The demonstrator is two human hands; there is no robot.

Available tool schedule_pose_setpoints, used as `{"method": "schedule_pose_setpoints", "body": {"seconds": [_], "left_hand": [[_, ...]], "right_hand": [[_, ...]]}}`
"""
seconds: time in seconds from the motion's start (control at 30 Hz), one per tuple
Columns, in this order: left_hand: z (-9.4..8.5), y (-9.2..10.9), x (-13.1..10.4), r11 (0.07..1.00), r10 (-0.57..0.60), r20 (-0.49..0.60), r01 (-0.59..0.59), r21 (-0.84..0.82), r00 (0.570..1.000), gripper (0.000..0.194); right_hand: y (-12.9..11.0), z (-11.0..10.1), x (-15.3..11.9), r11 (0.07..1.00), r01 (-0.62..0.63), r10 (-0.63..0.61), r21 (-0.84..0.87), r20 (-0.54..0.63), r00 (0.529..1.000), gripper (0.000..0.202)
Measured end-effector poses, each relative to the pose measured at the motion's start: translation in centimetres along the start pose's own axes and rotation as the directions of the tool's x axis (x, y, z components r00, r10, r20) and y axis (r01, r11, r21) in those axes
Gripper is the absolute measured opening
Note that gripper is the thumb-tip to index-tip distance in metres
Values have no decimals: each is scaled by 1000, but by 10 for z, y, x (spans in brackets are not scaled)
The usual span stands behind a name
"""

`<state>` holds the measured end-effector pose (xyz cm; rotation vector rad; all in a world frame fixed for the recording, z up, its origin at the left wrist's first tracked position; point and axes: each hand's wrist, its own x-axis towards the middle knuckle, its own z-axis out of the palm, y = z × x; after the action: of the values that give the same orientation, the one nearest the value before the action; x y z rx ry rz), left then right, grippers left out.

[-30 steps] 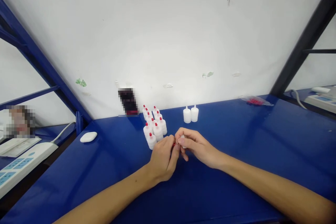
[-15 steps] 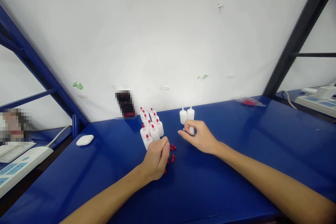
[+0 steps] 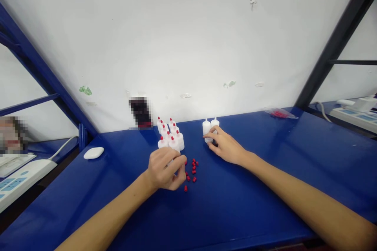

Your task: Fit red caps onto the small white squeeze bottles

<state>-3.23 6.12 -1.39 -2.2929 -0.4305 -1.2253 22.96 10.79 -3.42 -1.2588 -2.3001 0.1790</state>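
Two bare hands over one blue table [image 3: 259,219]. Left hand [image 3: 166,168]: fingers curled inward, thumb side toward the loose caps; a white sliver shows between fingers, but whether it is gripped or merely lies behind, cannot tell.

Red caps [image 3: 194,179], loose, about ten: scattered just right of the left hand, some partly hidden by it.

Right hand [image 3: 225,145]: thumb and fingers bent about a white lower body; whether they press on it cannot be told, nor whether it belongs to the left uncapped bottle or to another in front.

Uncapped bottles, white, at least two: left one [image 3: 206,126], right one [image 3: 215,122]; upright, long axis vertical, nozzles up. The left one stands at the right hand's fingertips, left of and beyond its palm; the right hand is the nearer, the left well apart.

Red-capped bottles [image 3: 174,144], white, upright: nine tips visible, clustered beyond the left hand.

White rounded case [image 3: 94,153], one: far left of the table.

See-through bag [image 3: 278,114] with red pieces: far right, near the wall [image 3: 176,39].

Dark rectangular item [image 3: 140,111], one: against the wall, pixelated.

Brands, labels, writing: none legible.
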Motion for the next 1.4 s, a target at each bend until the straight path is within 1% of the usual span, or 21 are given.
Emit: {"method": "schedule_pose_setpoints", "body": {"seconds": [0.03,0.13,0.23,0.43,0.5,0.57,0.63,0.73,0.8,0.87,0.93,1.03,1.07,1.13,1.2,1.27,1.3,1.37,1.4], "left_hand": [[-3,-8,-2,999,6,7,-6,44,1000,19],[-9,-28,-8,986,-16,74,3,169,997,14],[-9,-39,-12,978,-44,131,16,207,990,12],[5,-43,-20,966,-135,201,84,244,970,9],[10,-45,-22,957,-160,205,101,270,966,8],[14,-47,-24,951,-160,189,100,292,969,8],[14,-50,-24,950,-147,168,92,298,975,9],[11,-50,-23,963,-116,164,70,262,980,12],[8,-48,-20,980,-68,160,35,198,985,15],[5,-45,-15,993,-20,121,6,114,992,18],[6,-40,-8,999,8,57,-10,31,998,19],[16,-30,6,995,25,-30,-28,-92,999,20],[20,-25,11,992,8,-54,-15,-129,998,20],[30,-14,18,977,-89,-82,70,-203,993,19],[36,-2,22,938,-215,-72,186,-292,974,17],[39,11,22,873,-337,-22,304,-380,941,14],[39,16,21,829,-397,16,366,-423,918,13],[37,26,16,722,-493,116,479,-499,862,12],[36,30,13,668,-519,173,523,-529,837,11]], "right_hand": [[0,0,0,1000,-9,9,-14,-5,1000,28],[0,0,1,999,-27,27,-40,-3,1000,24],[2,2,3,999,-35,35,-41,10,999,22],[1,8,6,994,-88,89,-67,8,996,24],[0,8,6,993,-90,91,-71,11,996,25],[-2,8,6,994,-88,88,-69,1,996,27],[-5,7,6,993,-96,93,-62,-46,995,28],[-13,5,3,996,-89,85,-18,-165,983,26],[-22,3,-1,999,-25,35,43,-234,972,24],[-32,1,-5,990,80,-45,118,-275,960,23],[-43,0,-10,964,196,-140,181,-283,949,24],[-56,2,-14,908,350,-290,230,-259,921,35],[-59,3,-14,888,392,-329,240,-263,907,41],[-61,7,-14,853,449,-370,266,-299,880,51],[-62,10,-14,828,469,-363,306,-344,866,48],[-62,10,-16,820,463,-338,337,-369,866,36],[-63,9,-17,820,458,-326,344,-377,867,32],[-65,6,-21,823,451,-308,344,-397,865,27],[-66,5,-23,822,454,-305,345,-406,862,27]]}}
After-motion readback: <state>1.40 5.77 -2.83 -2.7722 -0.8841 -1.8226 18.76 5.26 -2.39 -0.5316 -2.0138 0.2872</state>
